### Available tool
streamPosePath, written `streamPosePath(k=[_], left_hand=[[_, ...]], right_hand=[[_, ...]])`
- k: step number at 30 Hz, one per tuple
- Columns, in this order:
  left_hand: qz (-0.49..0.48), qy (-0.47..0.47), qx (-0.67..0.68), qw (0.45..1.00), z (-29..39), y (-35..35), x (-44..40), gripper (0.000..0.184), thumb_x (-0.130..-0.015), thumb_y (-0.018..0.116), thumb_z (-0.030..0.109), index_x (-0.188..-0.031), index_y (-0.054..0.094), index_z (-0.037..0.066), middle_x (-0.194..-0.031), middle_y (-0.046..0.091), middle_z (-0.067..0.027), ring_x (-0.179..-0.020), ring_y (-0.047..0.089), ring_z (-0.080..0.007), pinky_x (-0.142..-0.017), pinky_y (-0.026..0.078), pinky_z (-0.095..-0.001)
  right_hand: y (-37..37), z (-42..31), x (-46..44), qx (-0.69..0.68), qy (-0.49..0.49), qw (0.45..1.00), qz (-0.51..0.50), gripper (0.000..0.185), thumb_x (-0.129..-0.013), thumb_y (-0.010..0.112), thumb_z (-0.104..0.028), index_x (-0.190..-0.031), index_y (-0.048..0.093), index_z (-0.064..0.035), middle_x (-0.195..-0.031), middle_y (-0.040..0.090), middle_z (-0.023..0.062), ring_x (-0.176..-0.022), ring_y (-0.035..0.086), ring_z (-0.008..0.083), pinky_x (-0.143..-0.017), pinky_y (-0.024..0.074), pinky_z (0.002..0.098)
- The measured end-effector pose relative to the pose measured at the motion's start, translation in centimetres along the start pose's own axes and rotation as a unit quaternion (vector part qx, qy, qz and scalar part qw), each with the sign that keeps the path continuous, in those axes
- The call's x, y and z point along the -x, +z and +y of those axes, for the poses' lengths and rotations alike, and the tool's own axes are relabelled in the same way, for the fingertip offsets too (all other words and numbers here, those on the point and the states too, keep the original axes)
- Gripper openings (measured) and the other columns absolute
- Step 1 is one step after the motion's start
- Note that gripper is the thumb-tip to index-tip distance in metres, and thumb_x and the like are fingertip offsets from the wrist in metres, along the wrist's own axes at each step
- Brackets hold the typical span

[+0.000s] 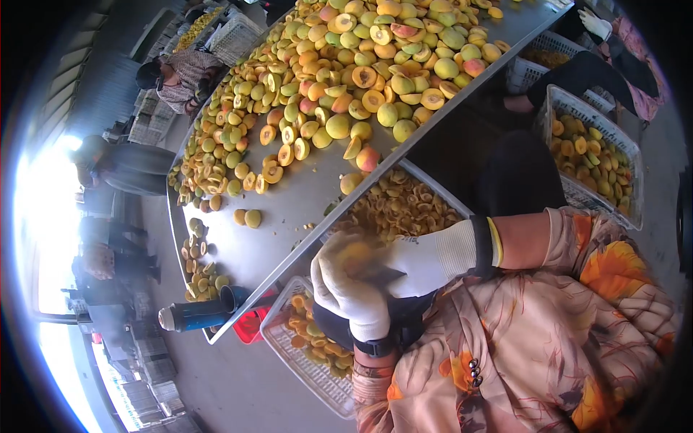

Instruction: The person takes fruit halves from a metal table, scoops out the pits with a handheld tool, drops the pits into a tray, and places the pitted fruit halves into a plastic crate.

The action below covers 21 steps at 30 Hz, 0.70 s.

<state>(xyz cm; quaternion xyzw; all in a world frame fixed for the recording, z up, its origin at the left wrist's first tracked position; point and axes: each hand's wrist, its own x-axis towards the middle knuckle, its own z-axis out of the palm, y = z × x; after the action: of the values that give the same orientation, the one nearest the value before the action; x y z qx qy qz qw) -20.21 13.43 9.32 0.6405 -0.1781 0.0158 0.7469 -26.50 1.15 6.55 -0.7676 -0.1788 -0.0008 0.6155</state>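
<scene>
My left hand (354, 289), in a white glove, is closed around a yellow peach (355, 252) that is smeared by motion. Against it works my right hand (422, 261), also gloved in white, with its fingers curled and blurred. Something dark shows between the two hands, too blurred to name. Just beyond them is a crate of cut fruit scraps (401, 206), partly tucked under the table edge. Below my left hand stands a white crate of peach halves (271, 328), partly hidden by my arm and leg.
A metal table (289, 209) carries a large heap of peaches (339, 94), many halved. A blue flask (191, 316) and a red container (249, 326) are by its near corner. Another peach crate (628, 137) stands at right. Several other people are around the table.
</scene>
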Motion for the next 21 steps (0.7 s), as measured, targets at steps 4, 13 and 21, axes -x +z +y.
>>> streamPosePath(k=[4, 13, 21], left_hand=[[-0.103, -0.001, -0.022, 0.994, -0.4, -1.3, -0.7, 0.042, -0.106, 0.05, 0.032, -0.104, 0.069, -0.005, -0.085, 0.072, -0.0141, -0.064, 0.063, -0.0144, -0.06, 0.048, -0.0226], [-0.142, -0.036, 0.024, 0.989, 0.6, -0.6, -1.7, 0.045, -0.105, 0.052, 0.039, -0.097, 0.068, -0.002, -0.083, 0.07, -0.0163, -0.063, 0.061, -0.0166, -0.061, 0.049, -0.0268], [-0.006, -0.015, -0.128, 0.992, -2.2, -8.0, -3.4, 0.039, -0.104, 0.058, 0.036, -0.107, 0.067, -0.001, -0.088, 0.069, -0.0141, -0.079, 0.067, -0.0226, -0.07, 0.054, -0.0316]], right_hand=[[-2.1, -0.8, 0.2, 0.085, 0.078, 0.989, -0.091, 0.033, -0.09, 0.065, -0.004, -0.122, 0.062, -0.0047, -0.111, 0.066, 0.0107, -0.11, 0.062, 0.02, -0.095, 0.0499, 0.0358], [-2.9, -2.5, 0.0, -0.213, 0.21, 0.938, -0.175, 0.025, -0.088, 0.067, -0.009, -0.11, 0.06, 0.0007, -0.087, 0.059, 0.0064, -0.079, 0.06, 0.0163, -0.07, 0.0486, 0.0304], [-2.6, -0.3, 0.3, -0.046, 0.214, 0.955, -0.2, 0.024, -0.089, 0.066, -0.021, -0.097, 0.062, 0.0002, -0.073, 0.065, 0.0116, -0.064, 0.066, 0.0247, -0.061, 0.0523, 0.0389]])
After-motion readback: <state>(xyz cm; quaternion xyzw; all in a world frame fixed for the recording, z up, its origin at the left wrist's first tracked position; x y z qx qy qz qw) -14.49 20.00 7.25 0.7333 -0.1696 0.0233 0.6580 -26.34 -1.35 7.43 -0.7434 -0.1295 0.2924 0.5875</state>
